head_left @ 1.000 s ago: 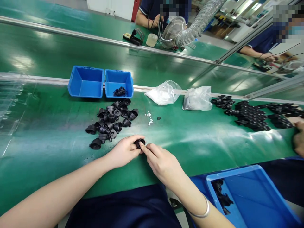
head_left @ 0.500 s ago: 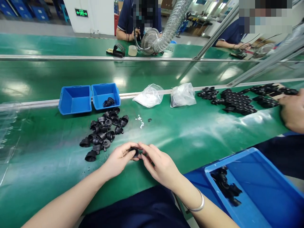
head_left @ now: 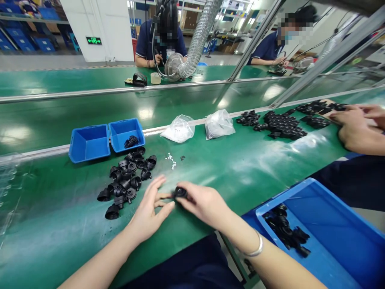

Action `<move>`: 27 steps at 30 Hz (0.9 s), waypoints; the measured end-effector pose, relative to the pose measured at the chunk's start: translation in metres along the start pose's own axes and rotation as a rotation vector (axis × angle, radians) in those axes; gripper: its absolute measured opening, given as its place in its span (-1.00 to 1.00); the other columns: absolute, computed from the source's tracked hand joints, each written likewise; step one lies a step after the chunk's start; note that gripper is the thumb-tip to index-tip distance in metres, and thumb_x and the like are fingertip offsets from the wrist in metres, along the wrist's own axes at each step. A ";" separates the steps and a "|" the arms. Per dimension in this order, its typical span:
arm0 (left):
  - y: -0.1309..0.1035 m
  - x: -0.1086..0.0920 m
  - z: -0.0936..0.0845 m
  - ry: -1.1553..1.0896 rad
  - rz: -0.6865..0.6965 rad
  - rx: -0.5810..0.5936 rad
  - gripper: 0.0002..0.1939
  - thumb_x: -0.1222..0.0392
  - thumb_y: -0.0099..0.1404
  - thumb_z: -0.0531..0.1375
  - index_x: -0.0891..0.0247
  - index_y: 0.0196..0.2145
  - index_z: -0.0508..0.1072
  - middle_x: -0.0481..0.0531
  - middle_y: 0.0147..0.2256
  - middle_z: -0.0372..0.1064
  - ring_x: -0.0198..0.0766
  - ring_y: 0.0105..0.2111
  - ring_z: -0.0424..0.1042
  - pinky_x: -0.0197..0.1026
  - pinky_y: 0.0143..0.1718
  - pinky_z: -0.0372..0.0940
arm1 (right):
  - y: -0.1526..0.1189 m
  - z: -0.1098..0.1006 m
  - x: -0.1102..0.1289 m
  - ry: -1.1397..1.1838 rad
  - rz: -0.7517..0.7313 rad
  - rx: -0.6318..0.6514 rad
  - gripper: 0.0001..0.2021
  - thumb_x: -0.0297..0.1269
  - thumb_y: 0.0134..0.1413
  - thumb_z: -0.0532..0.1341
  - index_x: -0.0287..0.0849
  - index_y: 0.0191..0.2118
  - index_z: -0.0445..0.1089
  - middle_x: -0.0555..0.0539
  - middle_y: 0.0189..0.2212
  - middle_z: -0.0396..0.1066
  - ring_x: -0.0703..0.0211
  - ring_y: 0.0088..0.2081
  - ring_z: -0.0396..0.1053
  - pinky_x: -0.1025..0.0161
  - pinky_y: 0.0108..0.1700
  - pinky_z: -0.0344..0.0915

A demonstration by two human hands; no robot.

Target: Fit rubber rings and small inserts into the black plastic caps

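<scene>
My right hand grips a small round black plastic part between thumb and fingers, just above the green work surface. My left hand is open beside it, fingers spread, with a fingertip close to or touching the part; I cannot tell which. Left of my hands lies a loose heap of black cup-shaped plastic parts. Beyond my hands are small white pieces and a few tiny black pieces.
Behind the heap stand two blue bins, the right one holding black rings. Two plastic bags sit farther back. More black parts lie right, near a co-worker's hands. A blue crate with black parts is at lower right.
Half a second ago both hands held the black part together. Now my left hand has let go and opened, while the right holds the part. The view has shifted.
</scene>
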State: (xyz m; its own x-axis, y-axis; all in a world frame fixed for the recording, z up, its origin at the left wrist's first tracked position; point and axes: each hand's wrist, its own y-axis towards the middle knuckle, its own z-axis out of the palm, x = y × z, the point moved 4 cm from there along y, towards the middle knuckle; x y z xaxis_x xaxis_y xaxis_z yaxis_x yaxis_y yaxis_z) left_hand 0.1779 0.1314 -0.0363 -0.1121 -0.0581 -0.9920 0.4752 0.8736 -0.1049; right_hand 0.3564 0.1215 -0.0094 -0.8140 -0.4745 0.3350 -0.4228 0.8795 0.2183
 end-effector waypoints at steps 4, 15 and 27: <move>0.002 -0.003 -0.018 0.194 0.090 -0.297 -0.42 0.14 0.35 0.11 -0.05 0.26 0.00 0.16 0.36 -0.46 -0.18 -0.01 0.42 -0.15 -0.16 0.45 | -0.010 -0.026 -0.082 -0.220 0.467 -0.113 -0.70 -0.16 0.23 0.14 -0.21 0.00 0.30 -0.07 -0.45 0.47 0.11 -0.49 0.44 0.29 -0.54 0.23; 0.017 0.001 -0.026 0.572 0.076 -0.355 -0.53 0.16 0.35 0.07 0.15 0.19 0.12 0.25 0.17 -0.01 -0.44 -0.48 0.41 -0.13 -0.27 0.43 | 0.028 0.009 -0.054 0.192 0.338 -0.110 -0.88 -0.28 0.21 0.17 -0.18 -0.31 0.41 -0.04 -0.38 0.42 0.21 -0.35 0.39 0.28 -0.28 0.32; 0.014 0.006 -0.029 0.905 0.074 -0.296 -0.67 0.01 0.36 0.05 0.16 0.01 0.32 0.13 0.03 0.29 -0.35 -0.59 0.37 -0.19 -0.51 0.33 | 0.062 0.031 -0.042 0.028 0.360 -0.120 -0.87 -0.26 0.25 0.17 -0.18 -0.29 0.39 -0.05 -0.31 0.41 0.20 -0.30 0.40 0.31 -0.26 0.27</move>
State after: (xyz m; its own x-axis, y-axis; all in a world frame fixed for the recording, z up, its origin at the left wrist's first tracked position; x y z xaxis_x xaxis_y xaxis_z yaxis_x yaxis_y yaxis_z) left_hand 0.1590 0.1573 -0.0423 -0.7823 0.2894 -0.5516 0.2820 0.9541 0.1007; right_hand 0.3516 0.1971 -0.0387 -0.8902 -0.1381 0.4341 -0.0609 0.9805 0.1870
